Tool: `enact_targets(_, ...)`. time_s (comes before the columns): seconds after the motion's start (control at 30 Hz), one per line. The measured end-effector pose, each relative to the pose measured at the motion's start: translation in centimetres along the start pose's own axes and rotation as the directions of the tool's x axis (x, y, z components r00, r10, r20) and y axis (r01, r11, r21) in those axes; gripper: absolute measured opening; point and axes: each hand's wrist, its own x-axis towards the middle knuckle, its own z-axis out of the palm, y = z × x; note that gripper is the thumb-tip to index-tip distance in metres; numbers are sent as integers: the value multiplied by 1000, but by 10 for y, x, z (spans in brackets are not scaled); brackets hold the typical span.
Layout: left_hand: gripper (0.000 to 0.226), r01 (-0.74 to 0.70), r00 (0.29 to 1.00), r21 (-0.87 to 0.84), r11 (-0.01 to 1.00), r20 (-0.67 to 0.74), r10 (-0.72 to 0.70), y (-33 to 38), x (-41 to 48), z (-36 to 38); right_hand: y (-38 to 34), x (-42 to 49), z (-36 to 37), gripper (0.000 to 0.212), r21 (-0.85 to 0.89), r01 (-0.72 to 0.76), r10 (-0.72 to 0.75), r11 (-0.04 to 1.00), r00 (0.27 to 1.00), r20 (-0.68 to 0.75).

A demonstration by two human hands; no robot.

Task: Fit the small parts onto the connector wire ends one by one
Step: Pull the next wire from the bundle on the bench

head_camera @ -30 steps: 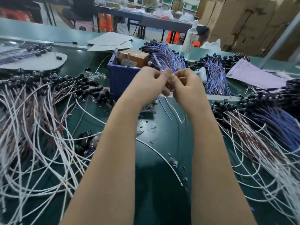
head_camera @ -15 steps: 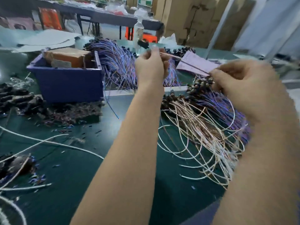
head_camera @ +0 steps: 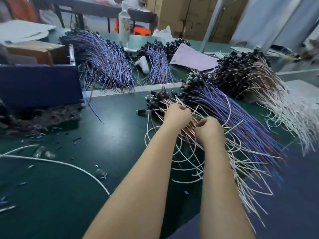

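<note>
Because both arms reach over the same heap, the work plainly sits right of centre on the green surface point(head_camera: 110, 135). The left hand point(head_camera: 177, 116) and right hand point(head_camera: 209, 131) are just beside each other, knuckles up, with fingers curled in among the pale connector wires point(head_camera: 189, 157). From where I stand the knuckles hide the fingertips, so I cannot tell whether either hand pinches a strand or a part.

Those wires are thin, springy and pinkish-white, looping loosely towards the person. Their black plug heads point(head_camera: 158, 98) are bunched at the far end, which I'd guess keeps the bare ends nearest for fitting. Against them lies a stiffer, straighter fan of blue-violet wires point(head_camera: 241, 125), sorted apart by colour.

Tiny dark and blue bits, seemingly the small parts point(head_camera: 76, 139), are strewn over the matt surface to the left, within easy reach. A blue bin point(head_camera: 39, 83) stands beyond them, with a crumbly dark heap point(head_camera: 39, 118) at its foot. Farther back are a pink paper sheet point(head_camera: 189, 57) and a pale bottle point(head_camera: 124, 19).
</note>
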Motion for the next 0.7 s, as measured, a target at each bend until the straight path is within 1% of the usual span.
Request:
enact_targets(0.07,15,-4,999,-99,995,-39,0,1,0,-11,-12,-5,-2,10,57,64,-58,996,994,-93)
enact_targets(0.17,12,-96,983,-195,976,-172,63,5,-6,-42,-44,-25,1,18,196,242,-200,950,956,-214)
enact_targets(0.23,12,-171,953,-289,942,-290,84,5,-14,-73,-74,-43,12,18,311,371,-324,875,926,-192)
enact_targets(0.3,17,-246,905,-377,893,-420,72,3,-26,-111,-108,-66,27,17,390,467,-471,794,877,-92)
enact_targets(0.33,19,-294,865,-409,864,-499,58,1,-34,-132,-125,-79,36,15,411,509,-543,756,839,-39)
enact_targets(0.37,19,-348,807,-414,841,-589,44,-1,-42,-154,-142,-94,45,13,438,543,-607,716,795,7)
enact_targets(0.43,15,-429,658,-376,821,-753,0,-9,-62,-199,-175,-128,65,11,508,583,-710,634,699,85)
enact_targets(0.47,13,-455,586,-362,814,-810,-33,-13,-73,-221,-190,-145,76,9,533,594,-751,603,648,127)
enact_targets(0.5,11,-477,520,-354,804,-851,-66,-17,-85,-241,-204,-162,86,7,538,609,-784,583,596,176)
enact_targets(0.53,10,-500,462,-349,793,-882,-97,-21,-96,-260,-218,-180,96,12,533,623,-806,573,547,227)
enact_targets(0.6,9,-529,344,-323,785,-927,-149,-31,-117,-294,-241,-212,116,30,544,627,-829,558,450,331)
enact_targets(0.63,10,-523,291,-304,796,-942,-168,-36,-125,-307,-251,-226,126,33,549,625,-831,555,401,384)
enact_targets(0.67,10,-514,253,-295,805,-949,-186,-41,-133,-318,-259,-239,135,26,532,641,-828,553,350,438)
enact_targets(0.7,12,-508,230,-299,808,-951,-207,-48,-139,-328,-266,-250,144,16,493,673,-815,552,311,488)
